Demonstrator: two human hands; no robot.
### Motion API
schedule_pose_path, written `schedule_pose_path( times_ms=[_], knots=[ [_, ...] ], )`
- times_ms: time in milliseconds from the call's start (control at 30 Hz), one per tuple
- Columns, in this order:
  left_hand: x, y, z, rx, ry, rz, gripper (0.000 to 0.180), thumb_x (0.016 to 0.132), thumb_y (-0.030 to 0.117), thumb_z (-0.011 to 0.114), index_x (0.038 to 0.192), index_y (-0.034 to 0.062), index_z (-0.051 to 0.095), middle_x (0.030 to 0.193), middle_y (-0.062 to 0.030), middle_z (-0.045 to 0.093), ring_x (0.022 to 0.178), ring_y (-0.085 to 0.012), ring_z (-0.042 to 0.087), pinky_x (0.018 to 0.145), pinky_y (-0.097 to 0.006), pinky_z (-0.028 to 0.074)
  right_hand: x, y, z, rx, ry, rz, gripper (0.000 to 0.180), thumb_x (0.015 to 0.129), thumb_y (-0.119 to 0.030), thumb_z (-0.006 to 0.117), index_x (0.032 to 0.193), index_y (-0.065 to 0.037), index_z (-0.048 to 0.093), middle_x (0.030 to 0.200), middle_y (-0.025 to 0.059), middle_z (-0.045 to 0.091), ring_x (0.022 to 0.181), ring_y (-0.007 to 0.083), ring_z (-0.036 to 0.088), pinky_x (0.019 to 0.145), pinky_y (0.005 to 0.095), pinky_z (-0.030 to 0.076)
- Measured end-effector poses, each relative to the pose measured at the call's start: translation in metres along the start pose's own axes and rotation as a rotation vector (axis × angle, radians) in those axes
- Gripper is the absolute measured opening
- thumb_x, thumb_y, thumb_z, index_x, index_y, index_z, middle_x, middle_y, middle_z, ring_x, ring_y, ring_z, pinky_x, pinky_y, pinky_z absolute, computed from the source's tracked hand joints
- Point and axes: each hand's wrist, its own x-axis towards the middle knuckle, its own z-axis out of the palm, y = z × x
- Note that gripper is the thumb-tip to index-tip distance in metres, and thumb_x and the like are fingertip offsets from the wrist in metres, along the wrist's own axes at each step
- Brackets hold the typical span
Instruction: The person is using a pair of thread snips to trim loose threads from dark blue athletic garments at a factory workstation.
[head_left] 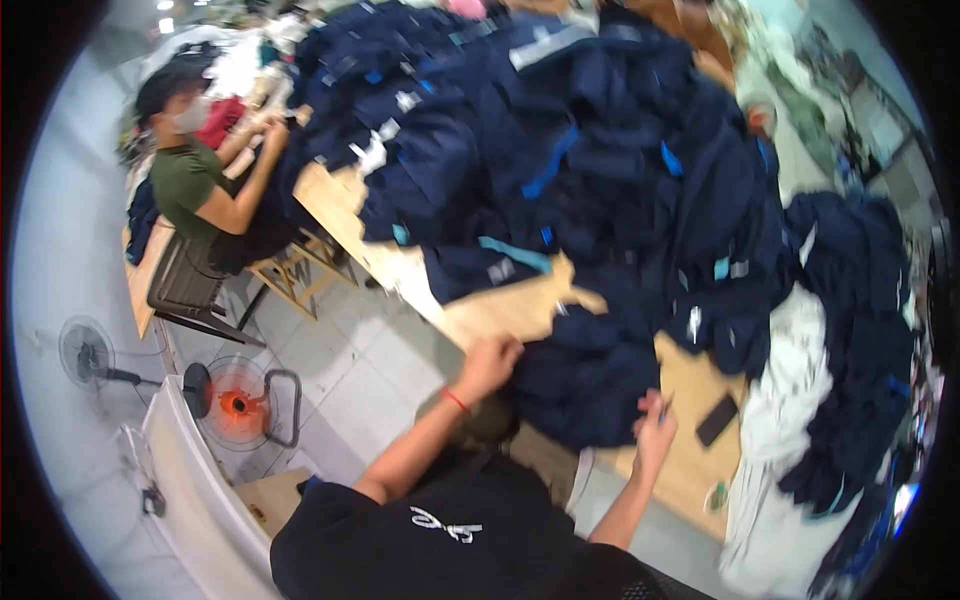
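Observation:
A dark navy garment [585, 375] lies bunched at the table's near edge, partly hanging over it. My left hand [488, 366], with a red band on its wrist, is closed at the garment's left edge and seems to pinch the cloth. On its right side my right hand [655, 432] is closed around a small thin dark tool [666, 408], its tip pointing up; its exact kind is too small to tell. Beyond both hands rises a large heap of navy garments [640, 130] with white labels and blue and teal strips.
A dark phone [717, 421] lies on the wooden table [685, 465], right of my right hand. White cloth [790, 400] and more navy garments [865, 290] are piled farther right. A person [195, 190] works at the far left. A fan [240, 404] with an orange centre stands on the floor.

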Motion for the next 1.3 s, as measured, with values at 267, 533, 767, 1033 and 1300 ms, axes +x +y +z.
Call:
schedule_pose_path(
  times_ms=[267,533,767,1033,1300],
  knots=[
    [0.015,0.024,-0.004,-0.010,-0.027,0.010,0.023,0.092,0.016,0.080,0.106,-0.0013,0.077,0.087,-0.0187,0.077,0.083,-0.0351,0.077,0.075,-0.043,0.059,0.010,-0.034,0.051,-0.206,-0.020,-0.257,0.023,0.107,-0.018,0.068,0.113,0.001,0.078,0.096,0.0113,0.080,0.093,0.0162,0.072,0.088,0.0320,0.055],
    [-0.008,0.049,0.029,0.148,0.010,0.357,0.037,0.097,0.015,0.075,0.132,0.0045,0.069,0.112,-0.0221,0.074,0.097,-0.0425,0.073,0.086,-0.047,0.058,-0.043,-0.068,0.098,-0.353,0.192,-0.584,0.034,0.083,-0.008,0.086,0.115,-0.002,0.075,0.118,0.0206,0.068,0.111,0.0400,0.069,0.092,0.0436,0.057],
    [0.035,-0.024,-0.005,-0.121,0.250,0.093,0.030,0.107,0.024,0.068,0.104,-0.0058,0.070,0.092,-0.0088,0.071,0.086,-0.0155,0.062,0.082,-0.033,0.053,-0.021,-0.035,0.034,-0.116,0.200,-0.386,0.019,0.084,-0.001,0.080,0.100,0.003,0.072,0.094,0.0198,0.068,0.087,0.0417,0.069,0.076,0.0459,0.053],
    [0.032,0.007,0.020,-0.059,0.082,0.196,0.035,0.095,-0.001,0.068,0.129,0.0004,0.062,0.121,-0.0135,0.066,0.099,-0.0246,0.066,0.080,-0.035,0.055,-0.023,-0.055,0.015,-0.256,0.440,-0.546,0.018,0.088,-0.002,0.079,0.105,-0.002,0.075,0.103,0.0160,0.069,0.091,0.0352,0.071,0.077,0.0397,0.057],
    [0.035,0.007,0.015,0.204,0.041,0.269,0.018,0.100,0.006,0.068,0.117,-0.0025,0.071,0.102,-0.0161,0.075,0.089,-0.0350,0.071,0.078,-0.040,0.055,-0.017,-0.006,0.070,-0.574,0.182,-0.347,0.042,0.084,-0.008,0.083,0.124,-0.004,0.067,0.120,0.0114,0.060,0.095,0.0372,0.072,0.076,0.0471,0.060]
  ],
)
